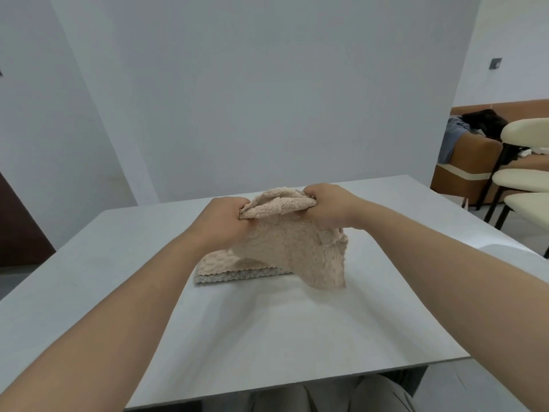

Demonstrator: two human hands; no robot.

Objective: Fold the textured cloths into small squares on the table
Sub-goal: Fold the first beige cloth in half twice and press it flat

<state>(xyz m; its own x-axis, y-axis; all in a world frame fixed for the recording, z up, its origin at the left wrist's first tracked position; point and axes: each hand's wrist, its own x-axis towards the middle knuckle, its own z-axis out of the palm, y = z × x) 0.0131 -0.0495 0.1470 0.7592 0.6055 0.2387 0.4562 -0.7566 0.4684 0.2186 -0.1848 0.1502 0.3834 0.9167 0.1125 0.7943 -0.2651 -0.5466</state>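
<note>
A beige textured cloth (292,248) hangs above the middle of the white table (267,328). My left hand (222,223) grips its upper left edge, and my right hand (329,208) grips its upper right edge. The top edge sags in a fold between the two hands, and a lower corner droops down to the table. Beneath and behind it lies a small stack: another beige cloth (215,263) on top of a grey textured cloth (237,276), both flat on the table.
Cream-seated chairs (525,179) stand at the right, past the table's edge. A brown sofa (466,165) with clothes on it sits further back. A plain wall runs behind the table. My lap shows under the near edge.
</note>
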